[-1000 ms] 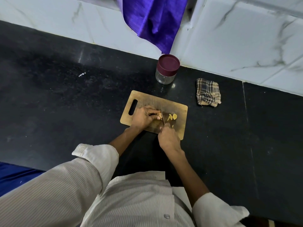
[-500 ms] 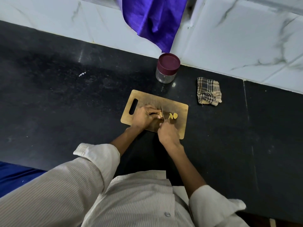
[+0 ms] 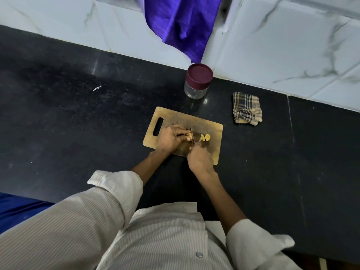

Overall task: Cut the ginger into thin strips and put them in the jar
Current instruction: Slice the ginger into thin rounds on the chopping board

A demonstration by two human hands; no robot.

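Change: since a second ago both hands have stayed at the same spot on the board; the view has tipped only a little, and the blade sits slightly farther along the piece.
Right hand: the right hand (image 3: 200, 159) is nearest, at the near edge of the board, fingers curled tight round the handle of the knife (image 3: 192, 136), whose blade points away from the person and stands on edge.
Left hand: the left hand (image 3: 171, 138) rests on the middle of the board, fingertips (image 3: 186, 135) bent down and pinching the ginger (image 3: 189, 136) right against the blade's left side.
Ginger: the held piece is mostly hidden under the fingers; only a pale end shows, touching the blade.
Cut slices: a few yellow slices (image 3: 205, 137) lie just right of the blade, apart from both hands.
Board: the wooden cutting board (image 3: 210, 125) lies slightly askew, its handle slot at the left end.
Counter: the black stone counter (image 3: 78, 123) carries the board, with a small white mark off to the left.
Jar: the clear jar (image 3: 196, 81) stands beyond the board near the wall, its maroon lid on.
Cloth: a folded checked cloth (image 3: 247, 111) lies right of the jar, well apart from the board.
Wall: white marbled tiles (image 3: 282, 47) rise behind, with a purple fabric (image 3: 181, 24) hanging down above the jar.
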